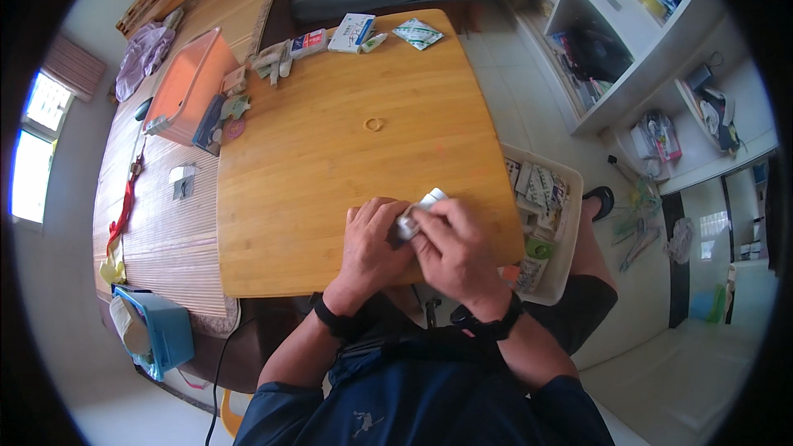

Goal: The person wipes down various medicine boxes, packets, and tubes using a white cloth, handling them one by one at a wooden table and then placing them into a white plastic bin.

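Both of my hands meet near the table's front edge around a small white object (434, 196). My left hand (372, 241) is closed on its lower left end. My right hand (454, 254) pinches it from the other side, and its fingers are slightly blurred. One pale end of the object sticks out above my right fingers; the rest is hidden, so I cannot tell its kind. Beyond my hands, a tan rubber band (374, 124) lies on the wooden table (330, 165).
Small boxes (353, 33), packets and a green-white sachet (418, 33) line the table's far edge. An orange bin (192, 83) stands at the left, with a blue basket (169, 334) lower down. At my right, a cream tray (570, 223) holds several medicine-like packages.
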Demonstrator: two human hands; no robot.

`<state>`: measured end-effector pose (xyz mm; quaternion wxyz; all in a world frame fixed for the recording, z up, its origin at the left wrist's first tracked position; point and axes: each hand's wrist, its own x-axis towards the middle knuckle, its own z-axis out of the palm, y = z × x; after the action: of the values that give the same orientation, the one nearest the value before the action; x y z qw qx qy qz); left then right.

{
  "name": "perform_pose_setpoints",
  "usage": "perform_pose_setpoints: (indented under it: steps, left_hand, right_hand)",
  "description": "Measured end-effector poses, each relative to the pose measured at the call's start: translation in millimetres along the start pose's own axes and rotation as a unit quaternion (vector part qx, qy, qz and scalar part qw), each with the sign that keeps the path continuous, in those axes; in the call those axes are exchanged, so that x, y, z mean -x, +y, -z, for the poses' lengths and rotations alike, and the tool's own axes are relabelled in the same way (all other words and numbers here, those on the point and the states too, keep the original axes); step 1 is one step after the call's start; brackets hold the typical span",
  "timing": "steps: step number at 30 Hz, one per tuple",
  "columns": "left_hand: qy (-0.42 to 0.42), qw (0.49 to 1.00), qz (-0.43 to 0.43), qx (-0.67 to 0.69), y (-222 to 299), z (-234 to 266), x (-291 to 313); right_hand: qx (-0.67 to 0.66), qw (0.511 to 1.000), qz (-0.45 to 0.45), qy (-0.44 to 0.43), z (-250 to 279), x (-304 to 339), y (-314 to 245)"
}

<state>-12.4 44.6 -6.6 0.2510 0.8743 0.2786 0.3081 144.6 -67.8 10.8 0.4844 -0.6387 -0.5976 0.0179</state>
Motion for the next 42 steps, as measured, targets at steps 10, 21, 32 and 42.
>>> perform_pose_setpoints:
  steps: [10, 21, 32, 42]
  left_hand:
    - [-0.049, 0.998, 0.006, 0.028, 9.5, 10.4, -6.0]
    - [-0.031, 0.996, 0.032, 0.072, 6.5, 6.3, 1.1]
    - [-0.040, 0.996, 0.018, 0.079, 3.5, 6.5, 1.2]
    - [-0.042, 0.998, -0.042, 0.004, 8.5, 6.3, -1.6]
  right_hand:
    - [0.015, 0.997, -0.023, 0.073, 0.3, 1.2, 17.7]
    - [0.008, 0.999, -0.009, 0.043, 8.8, 4.3, 9.3]
    - [-0.026, 0.997, -0.041, 0.066, 4.3, 9.1, 13.0]
    - [-0.004, 0.997, -0.054, 0.053, 13.9, 18.4, 22.0]
